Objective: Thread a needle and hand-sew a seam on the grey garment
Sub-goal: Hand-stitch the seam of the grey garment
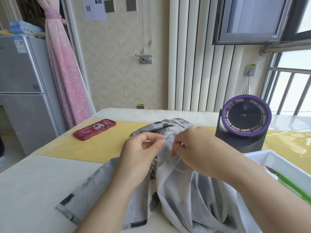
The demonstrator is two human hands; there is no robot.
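— Head view: which way does the needle lie from my hands?

— Your right hand [198,148] pinches the needle [169,141], which points toward ten o'clock. There your left hand [139,152], the nearer to its tip, pinches the thread [176,168] end. The grey garment [185,190] lies under both hands, draped toward six o'clock.

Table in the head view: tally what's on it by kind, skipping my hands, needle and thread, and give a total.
Grey patterned fabric garment: 1
Pink cartoon-printed flat case: 1
Black round device with purple ring: 1
White plastic tray: 1
Green-handled tool in tray: 1
White cable: 1
Yellow runner strip: 1
Total: 7
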